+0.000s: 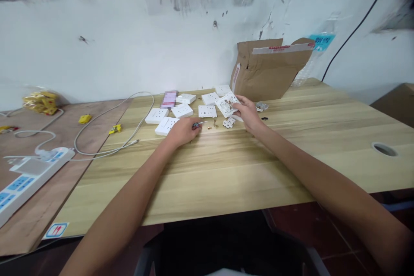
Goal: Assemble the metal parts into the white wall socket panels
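My left hand point(185, 131) is closed on a small screwdriver point(201, 123), whose thin shaft points right. My right hand point(247, 113) grips an open white socket housing point(226, 104) by its right side, with its inner metal parts facing up. Just left of the housing lies a white plate with holes point(207, 111). Below it are small brass parts point(215, 123) and a white perforated piece point(229, 123). Several white sockets point(157, 115) lie around my left hand and further back. A pink and purple pack point(169, 99) sits among them.
An open cardboard box point(270, 71) stands at the back against the wall. At the left are a white power strip point(29, 181), a looped white cable point(111, 152) and a bag of yellow items point(42, 102). A round hole point(384, 149) is in the table at right.
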`<state>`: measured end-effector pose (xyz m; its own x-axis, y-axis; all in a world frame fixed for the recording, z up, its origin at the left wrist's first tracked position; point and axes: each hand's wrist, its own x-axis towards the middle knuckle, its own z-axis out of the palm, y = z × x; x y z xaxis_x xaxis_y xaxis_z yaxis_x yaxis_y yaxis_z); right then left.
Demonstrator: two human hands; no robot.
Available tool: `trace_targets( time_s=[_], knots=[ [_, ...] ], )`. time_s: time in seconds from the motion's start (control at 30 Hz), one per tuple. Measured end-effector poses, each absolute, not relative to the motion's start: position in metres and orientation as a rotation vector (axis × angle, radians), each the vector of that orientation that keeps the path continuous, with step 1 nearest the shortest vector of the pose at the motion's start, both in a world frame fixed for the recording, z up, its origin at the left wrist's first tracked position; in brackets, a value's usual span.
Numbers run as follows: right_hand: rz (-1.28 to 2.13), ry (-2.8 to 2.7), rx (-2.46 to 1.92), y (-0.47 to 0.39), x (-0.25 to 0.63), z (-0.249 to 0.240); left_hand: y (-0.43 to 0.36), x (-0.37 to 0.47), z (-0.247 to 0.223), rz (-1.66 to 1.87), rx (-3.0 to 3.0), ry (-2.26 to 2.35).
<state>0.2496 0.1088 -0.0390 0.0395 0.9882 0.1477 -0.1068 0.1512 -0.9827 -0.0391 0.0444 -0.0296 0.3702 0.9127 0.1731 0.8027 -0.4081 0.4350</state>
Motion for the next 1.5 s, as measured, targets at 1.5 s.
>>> trace_targets(
  time_s=[1.5],
  knots=[
    [1.151,-1.819,-0.588,0.061,0.217,-0.031,0.027,-0.020,-0.004,1.308,2.228,1.174]
  ],
)
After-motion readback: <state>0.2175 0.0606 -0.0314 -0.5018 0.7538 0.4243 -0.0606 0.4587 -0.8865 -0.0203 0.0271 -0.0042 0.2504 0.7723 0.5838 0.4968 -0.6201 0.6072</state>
